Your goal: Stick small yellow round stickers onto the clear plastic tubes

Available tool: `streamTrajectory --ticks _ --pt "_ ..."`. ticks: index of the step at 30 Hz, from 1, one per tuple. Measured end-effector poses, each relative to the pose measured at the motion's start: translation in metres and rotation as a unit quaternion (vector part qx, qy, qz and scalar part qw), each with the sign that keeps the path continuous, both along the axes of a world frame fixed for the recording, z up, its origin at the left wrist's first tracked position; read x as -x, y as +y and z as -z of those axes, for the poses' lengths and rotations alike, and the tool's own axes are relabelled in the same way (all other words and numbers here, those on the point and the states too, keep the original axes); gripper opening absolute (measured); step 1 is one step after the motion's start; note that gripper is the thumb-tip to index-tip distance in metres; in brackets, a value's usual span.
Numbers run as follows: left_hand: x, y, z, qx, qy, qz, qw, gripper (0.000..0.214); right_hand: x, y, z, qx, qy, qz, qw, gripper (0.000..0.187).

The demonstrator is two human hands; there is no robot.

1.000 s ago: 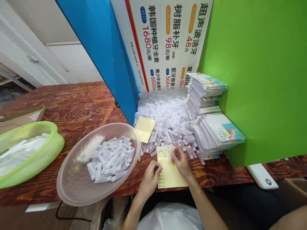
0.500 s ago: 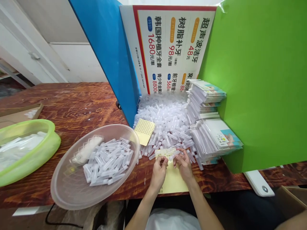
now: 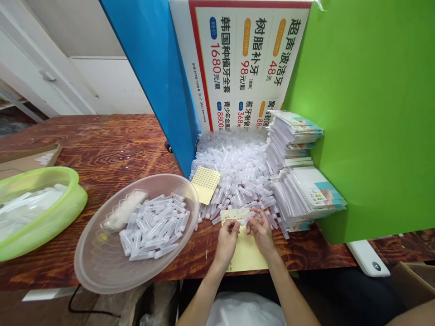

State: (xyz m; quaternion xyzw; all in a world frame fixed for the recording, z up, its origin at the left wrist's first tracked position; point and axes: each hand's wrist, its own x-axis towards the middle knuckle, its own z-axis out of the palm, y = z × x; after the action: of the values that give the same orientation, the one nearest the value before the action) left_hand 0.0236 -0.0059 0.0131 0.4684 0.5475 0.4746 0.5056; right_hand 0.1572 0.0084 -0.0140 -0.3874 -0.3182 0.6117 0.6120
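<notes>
Filling clear bowl, plastic tubes, right hand pinching tube over sticker sheet

The bare left arm and right arm come up from below and lean in toward each other. The left hand and right hand sit close together, backs up. Fingers on both are curled, with the tips pinched.

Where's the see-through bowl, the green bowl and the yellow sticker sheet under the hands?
see-through bowl [image 3: 100, 267]: head view, bare floor near its front rim.
green bowl [image 3: 61, 218]: head view, outer wall.
yellow sticker sheet [image 3: 247, 254]: head view, plain lower half.
</notes>
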Motion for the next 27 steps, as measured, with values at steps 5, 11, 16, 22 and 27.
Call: streamTrajectory --ticks 5,11,16,22,27 --pt "0.0 -0.001 -0.003 0.001 -0.004 -0.005 1.0 0.047 0.0 0.0 -0.001 0.004 0.007 0.005 1.0 0.038" --pt "0.005 -0.005 -0.008 0.004 -0.036 -0.039 0.999 0.044 -0.001 0.0 -0.005 0.011 0.02 0.006 1.0 0.038" --pt "0.005 -0.003 -0.007 0.02 -0.064 -0.015 0.998 0.041 0.0 0.0 -0.003 0.001 0.02 -0.012 1.0 0.034" --pt "0.004 0.006 -0.008 0.0 -0.063 0.003 0.998 0.029 -0.001 0.0 -0.005 -0.01 0.033 0.0 0.999 0.034" --pt "0.005 0.009 -0.01 -0.014 -0.06 0.012 0.998 0.029 -0.003 0.0 -0.007 -0.018 0.027 -0.004 0.999 0.034"
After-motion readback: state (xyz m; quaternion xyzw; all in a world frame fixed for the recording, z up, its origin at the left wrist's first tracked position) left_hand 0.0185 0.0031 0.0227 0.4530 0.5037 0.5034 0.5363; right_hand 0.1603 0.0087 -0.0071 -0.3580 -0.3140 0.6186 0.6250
